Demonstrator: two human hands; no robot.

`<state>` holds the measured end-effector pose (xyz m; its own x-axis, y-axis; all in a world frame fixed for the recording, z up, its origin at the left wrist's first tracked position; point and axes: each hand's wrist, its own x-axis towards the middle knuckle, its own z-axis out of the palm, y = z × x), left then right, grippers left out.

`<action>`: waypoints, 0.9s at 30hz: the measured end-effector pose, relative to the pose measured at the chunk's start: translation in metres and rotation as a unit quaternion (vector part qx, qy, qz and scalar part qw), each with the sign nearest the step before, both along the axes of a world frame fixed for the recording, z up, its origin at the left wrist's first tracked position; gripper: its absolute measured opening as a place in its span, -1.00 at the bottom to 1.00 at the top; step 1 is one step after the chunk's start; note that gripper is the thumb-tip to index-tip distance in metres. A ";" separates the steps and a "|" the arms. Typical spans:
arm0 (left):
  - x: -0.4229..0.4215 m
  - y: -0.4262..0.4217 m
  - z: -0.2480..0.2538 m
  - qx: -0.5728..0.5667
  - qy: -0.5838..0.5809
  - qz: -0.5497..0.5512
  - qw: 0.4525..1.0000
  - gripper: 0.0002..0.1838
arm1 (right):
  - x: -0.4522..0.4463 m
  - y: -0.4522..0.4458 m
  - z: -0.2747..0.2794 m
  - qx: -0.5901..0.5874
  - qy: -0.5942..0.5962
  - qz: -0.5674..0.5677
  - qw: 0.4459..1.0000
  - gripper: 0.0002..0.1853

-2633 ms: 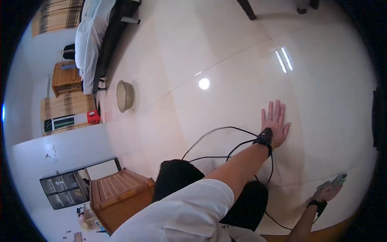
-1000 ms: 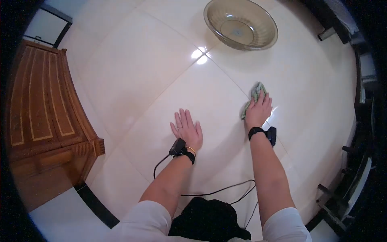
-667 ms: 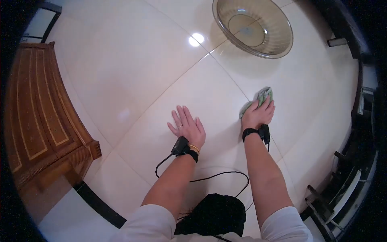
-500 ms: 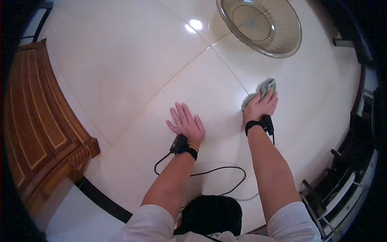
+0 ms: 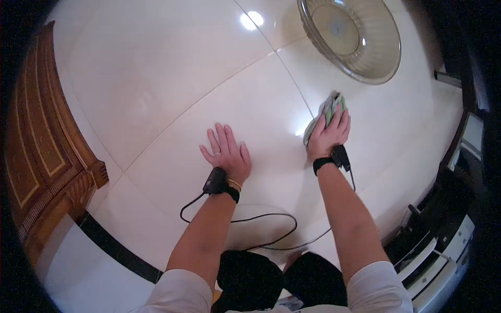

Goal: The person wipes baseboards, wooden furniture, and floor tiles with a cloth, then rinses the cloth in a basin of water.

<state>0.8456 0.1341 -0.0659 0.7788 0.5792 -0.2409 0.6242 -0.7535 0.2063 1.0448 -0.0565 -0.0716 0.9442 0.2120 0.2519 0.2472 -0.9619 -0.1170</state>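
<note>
My left hand rests on the glossy tiled floor with its fingers spread and nothing in it. A ring and a bracelet show on it, and a black device is strapped at the wrist. To its right, my right hand presses a green and grey cloth against the tiles, fingers bent over it. Part of the cloth is hidden under the palm. Beyond that hand stands a translucent brownish basin, with a bluish patch at its bottom.
Carved wooden furniture stands at the left. Black cables loop over the floor between my arms and knees. Dark furniture with a metal leg is at the upper right, and a black and white item lies at the lower right.
The view has swung from the wider room down to the floor, bringing the basin close. Lately the basin has shifted right in view. My right hand still holds the cloth; my left stays flat.
</note>
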 end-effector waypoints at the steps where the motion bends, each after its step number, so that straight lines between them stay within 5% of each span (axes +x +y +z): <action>1: 0.001 0.002 0.000 0.000 -0.006 0.000 1.000 -0.20 | -0.001 0.002 -0.002 0.001 0.002 -0.027 1.000 -0.42; 6: -0.003 0.001 -0.010 0.018 -0.042 0.012 0.999 -0.18 | 0.052 0.018 0.004 0.077 0.162 -0.307 0.935 -0.35; 7: -0.001 0.002 -0.009 0.019 -0.044 0.015 0.999 -0.18 | 0.060 0.020 0.022 0.525 0.174 -0.250 0.795 -0.25; 8: -0.004 0.001 -0.007 0.015 -0.040 0.017 0.999 -0.18 | 0.072 0.028 0.054 0.639 0.195 -0.256 0.699 -0.22; 9: -0.006 -0.001 -0.007 0.028 -0.048 0.014 0.998 -0.19 | 0.090 0.037 0.073 0.738 0.212 -0.256 0.588 -0.20; 12: -0.001 -0.002 -0.011 0.056 -0.075 0.010 0.996 -0.20 | 0.149 0.026 0.083 0.718 0.370 -0.278 0.520 -0.39; 15: -0.003 0.000 -0.010 0.064 -0.080 0.012 0.995 -0.21 | 0.165 -0.009 0.067 0.649 0.472 -0.231 0.550 -0.56; 19: -0.001 -0.002 -0.007 0.064 -0.081 0.010 0.995 -0.24 | 0.035 -0.098 0.077 0.531 0.519 -0.213 0.636 -0.62; 20: 0.002 0.001 -0.008 0.060 -0.080 0.011 0.995 -0.25 | -0.003 -0.122 0.087 0.534 0.546 -0.265 0.588 -0.51; 27: 0.006 0.006 -0.027 0.103 -0.097 0.007 0.990 -0.28 | -0.180 -0.236 0.217 0.269 0.635 -0.359 0.629 -0.70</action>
<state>0.8516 0.1402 -0.0927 0.7906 0.6112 0.0376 0.5982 -0.7840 0.1657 0.8648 -0.2928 0.1456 0.2608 -0.1772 -0.9490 -0.8498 -0.5085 -0.1386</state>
